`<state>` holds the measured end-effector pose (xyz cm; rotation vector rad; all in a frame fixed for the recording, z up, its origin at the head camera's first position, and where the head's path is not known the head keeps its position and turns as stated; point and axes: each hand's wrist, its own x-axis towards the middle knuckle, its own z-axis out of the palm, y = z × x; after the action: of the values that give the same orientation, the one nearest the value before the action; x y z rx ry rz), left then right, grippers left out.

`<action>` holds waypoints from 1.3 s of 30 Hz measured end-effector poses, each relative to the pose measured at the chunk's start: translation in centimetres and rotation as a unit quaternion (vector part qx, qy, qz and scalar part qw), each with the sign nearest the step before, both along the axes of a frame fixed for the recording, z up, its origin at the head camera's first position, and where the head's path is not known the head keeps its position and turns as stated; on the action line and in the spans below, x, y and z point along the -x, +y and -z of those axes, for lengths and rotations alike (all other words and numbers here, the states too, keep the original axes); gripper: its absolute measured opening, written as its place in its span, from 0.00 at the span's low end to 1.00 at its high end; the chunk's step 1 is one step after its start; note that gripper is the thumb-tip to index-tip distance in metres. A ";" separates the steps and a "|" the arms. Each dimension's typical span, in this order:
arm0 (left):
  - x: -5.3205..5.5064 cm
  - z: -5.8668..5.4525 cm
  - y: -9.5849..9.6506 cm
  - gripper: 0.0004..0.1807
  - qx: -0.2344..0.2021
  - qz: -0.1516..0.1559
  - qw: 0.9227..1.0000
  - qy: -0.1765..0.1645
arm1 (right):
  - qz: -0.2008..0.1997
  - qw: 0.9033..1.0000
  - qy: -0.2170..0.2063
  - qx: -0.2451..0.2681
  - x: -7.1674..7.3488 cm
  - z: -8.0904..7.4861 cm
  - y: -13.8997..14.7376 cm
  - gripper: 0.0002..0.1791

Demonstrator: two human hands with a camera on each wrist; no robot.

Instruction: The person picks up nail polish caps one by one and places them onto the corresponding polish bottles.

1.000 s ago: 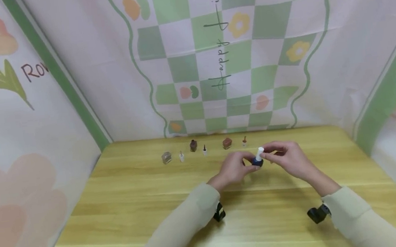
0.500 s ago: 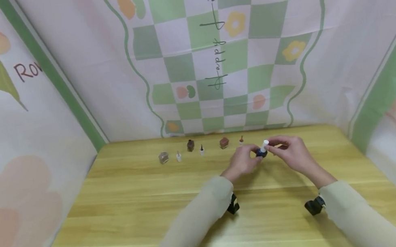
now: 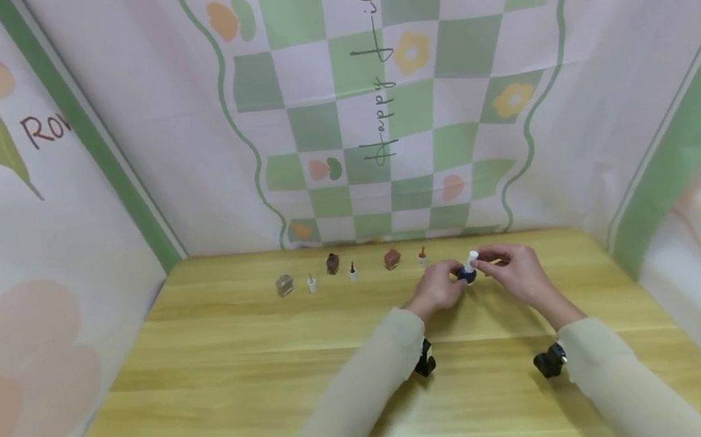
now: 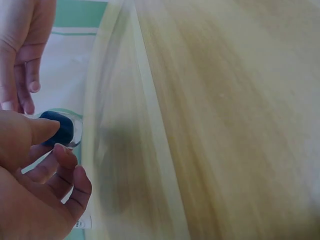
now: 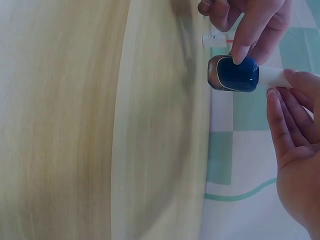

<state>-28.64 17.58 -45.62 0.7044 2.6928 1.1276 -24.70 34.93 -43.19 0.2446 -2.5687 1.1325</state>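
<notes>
A dark blue nail polish bottle [image 5: 237,74] with a white cap [image 5: 272,76] is held between my two hands, just over the right part of the table. My left hand [image 3: 439,286] pinches the glass body between thumb and fingers. On the other side, my right hand [image 3: 515,272] pinches the white cap by fingertips. The cap still meets the bottle's neck in the right wrist view. From the left wrist, the blue bottle [image 4: 62,131] shows behind the left thumb, its cap mostly hidden.
Along the table's back stand a clear greyish bottle [image 3: 284,284], a dark purple one [image 3: 332,264] and a reddish-brown one [image 3: 392,258]. Beside each, a white cap stands with its brush up, like the red-tipped cap [image 3: 422,257]. A patterned cloth [image 3: 374,194] hangs behind.
Both hands have carried the blue nail polish bottle to the right and farther back on the table. The grip of each hand looks the same. The head view has shifted slightly.
</notes>
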 end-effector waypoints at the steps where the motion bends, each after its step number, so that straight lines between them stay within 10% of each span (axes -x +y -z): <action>1: 0.0 0.0 0.0 0.13 0.001 0.001 1.000 0.000 | 0.000 1.000 -0.001 0.001 0.0 0.0 0.1 0.14; 39: -0.5 0.5 0.2 0.20 0.046 0.034 0.998 0.011 | 0.011 0.999 -0.047 -0.015 -0.5 0.8 0.7 0.14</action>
<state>-28.13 17.81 -46.09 0.7904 2.6963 0.9806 -24.15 35.64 -44.00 0.1737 -2.6651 1.1243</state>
